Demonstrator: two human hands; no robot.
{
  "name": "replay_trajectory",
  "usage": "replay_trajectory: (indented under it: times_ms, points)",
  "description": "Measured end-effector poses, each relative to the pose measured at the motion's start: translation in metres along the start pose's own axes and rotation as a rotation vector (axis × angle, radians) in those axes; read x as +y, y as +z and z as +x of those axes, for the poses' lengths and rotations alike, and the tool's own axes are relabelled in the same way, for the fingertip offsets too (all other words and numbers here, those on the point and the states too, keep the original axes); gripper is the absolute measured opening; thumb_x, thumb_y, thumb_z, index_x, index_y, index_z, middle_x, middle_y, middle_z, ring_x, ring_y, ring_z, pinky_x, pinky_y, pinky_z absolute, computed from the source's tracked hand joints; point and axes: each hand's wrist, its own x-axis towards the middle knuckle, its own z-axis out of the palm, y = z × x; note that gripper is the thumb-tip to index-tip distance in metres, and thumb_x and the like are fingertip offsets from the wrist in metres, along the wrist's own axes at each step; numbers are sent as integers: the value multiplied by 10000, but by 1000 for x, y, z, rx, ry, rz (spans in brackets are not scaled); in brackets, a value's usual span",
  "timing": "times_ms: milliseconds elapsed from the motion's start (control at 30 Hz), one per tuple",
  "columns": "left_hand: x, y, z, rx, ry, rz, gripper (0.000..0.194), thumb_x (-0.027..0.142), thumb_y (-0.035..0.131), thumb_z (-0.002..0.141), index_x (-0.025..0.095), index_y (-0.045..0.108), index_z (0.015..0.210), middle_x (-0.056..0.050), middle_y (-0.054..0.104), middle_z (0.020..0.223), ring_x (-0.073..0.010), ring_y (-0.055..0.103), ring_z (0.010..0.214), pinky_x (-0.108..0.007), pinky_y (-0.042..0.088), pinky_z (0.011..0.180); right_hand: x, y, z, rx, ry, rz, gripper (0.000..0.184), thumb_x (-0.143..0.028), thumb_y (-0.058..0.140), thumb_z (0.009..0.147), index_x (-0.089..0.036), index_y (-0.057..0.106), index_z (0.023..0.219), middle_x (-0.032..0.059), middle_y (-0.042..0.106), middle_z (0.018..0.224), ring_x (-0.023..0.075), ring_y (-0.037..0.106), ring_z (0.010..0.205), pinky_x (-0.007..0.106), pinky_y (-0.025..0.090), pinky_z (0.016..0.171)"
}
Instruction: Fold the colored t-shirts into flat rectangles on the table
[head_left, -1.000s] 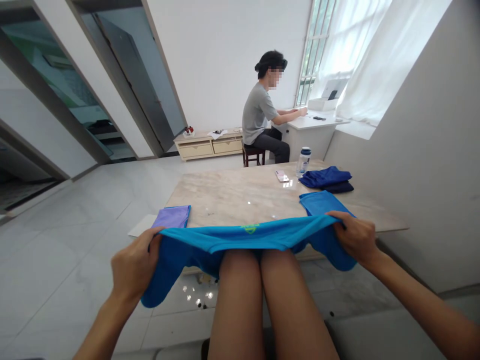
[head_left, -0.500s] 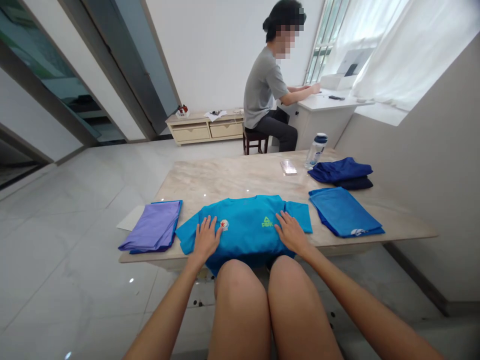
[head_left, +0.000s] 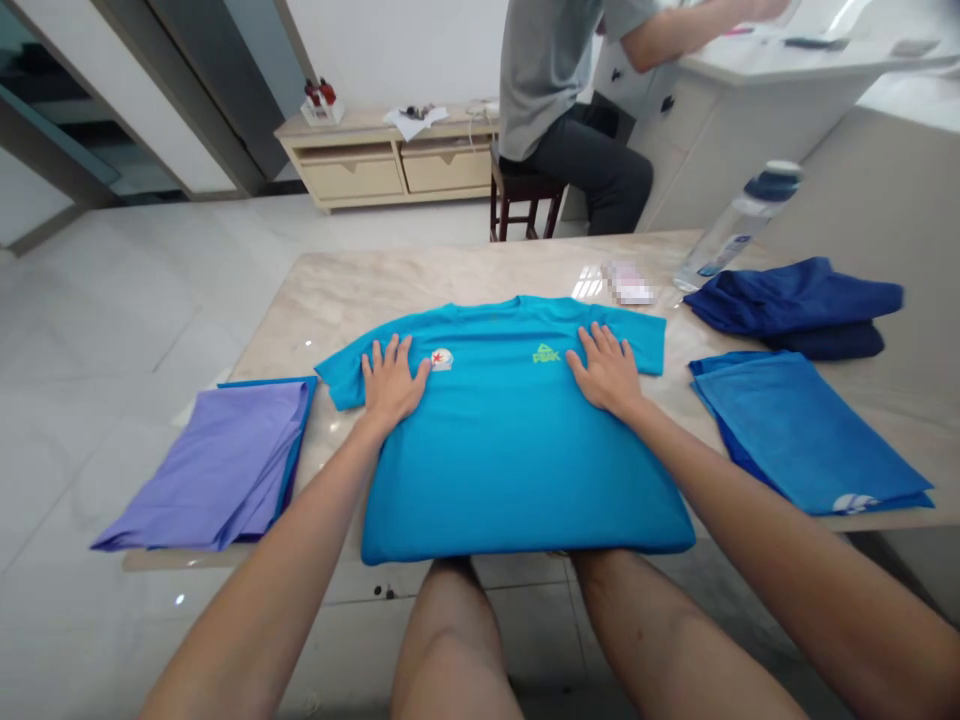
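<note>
On marble counter, blue PEAK T-shirt lies front-up, collar away; L hand and R hand, fingers spread, press chest flat, apparently to smooth it, btwn folded purple garment and folded blue garment.

The shirt is pressed flat on the table by the left hand and right hand. Left of the shirt, purple clothes are laid; right of it, folded blue clothes.

Home living area | marble-look table | low drawer cabinet | glossy tiled floor
</note>
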Motion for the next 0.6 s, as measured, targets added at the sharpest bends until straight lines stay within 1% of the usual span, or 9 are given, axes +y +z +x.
replay_trajectory:
  times_ms: [67,133,200,233,300,367,400,500,600]
  points:
    - [-5,-1,33,0,-10,-41,831,623,353,1091,123,354,1755,-169,311,1842,-401,187,1738,-637,124,1406,8,2,28,-4,4,6,756,-567,301,1143,-109,419,1732,198,330,1821,371,280,1703,660,224,1357]
    - [-8,-4,54,-13,-41,-48,846,615,333,1092,78,345,1746,-200,297,1840,-403,187,1738,-636,117,1406,12,-1,41,-4,35,1,762,-551,312,1137,-76,421,1723,221,339,1811,386,293,1696,665,236,1351]
    - [-5,-7,56,-14,-82,-13,830,587,345,1091,53,369,1727,-240,298,1829,-441,198,1728,-690,114,1386,11,-6,36,49,78,-25,759,-508,333,1128,-26,421,1708,263,348,1795,418,287,1692,707,212,1342]
    - [0,-7,50,-4,-76,12,814,562,356,1092,41,381,1718,-259,300,1823,-454,205,1723,-711,114,1377,9,-9,27,87,72,-41,747,-472,336,1126,-7,416,1703,277,336,1796,427,267,1698,724,186,1343]
    - [14,-6,23,19,27,49,778,511,368,1100,37,387,1716,-266,297,1822,-438,219,1723,-694,115,1383,0,-14,-2,126,-40,-51,711,-411,329,1126,-10,412,1707,258,296,1817,405,219,1719,705,147,1363]
    - [29,-1,-18,2,223,51,734,485,348,1117,97,379,1740,-194,296,1842,-359,234,1732,-594,132,1413,-11,-15,-39,73,-202,-22,686,-397,313,1134,-48,423,1715,206,283,1835,351,210,1730,615,182,1390]
    - [35,2,-40,-25,272,52,722,479,353,1119,124,382,1747,-168,311,1841,-340,248,1730,-565,150,1418,-15,-13,-59,27,-232,-3,693,-420,317,1136,-57,429,1716,195,300,1831,341,227,1728,575,213,1394]
    - [44,8,-102,-37,240,72,678,440,327,1132,142,436,1731,-159,381,1813,-342,298,1713,-570,187,1415,-20,-7,-112,-5,-104,31,746,-461,309,1137,-15,378,1731,238,334,1806,366,280,1709,565,268,1383]
    - [44,-1,-143,-70,216,119,677,432,358,1126,112,473,1711,-183,370,1811,-397,307,1703,-581,237,1398,-19,-11,-147,-55,-116,36,722,-458,336,1132,-54,418,1725,214,331,1814,356,287,1708,548,263,1387]
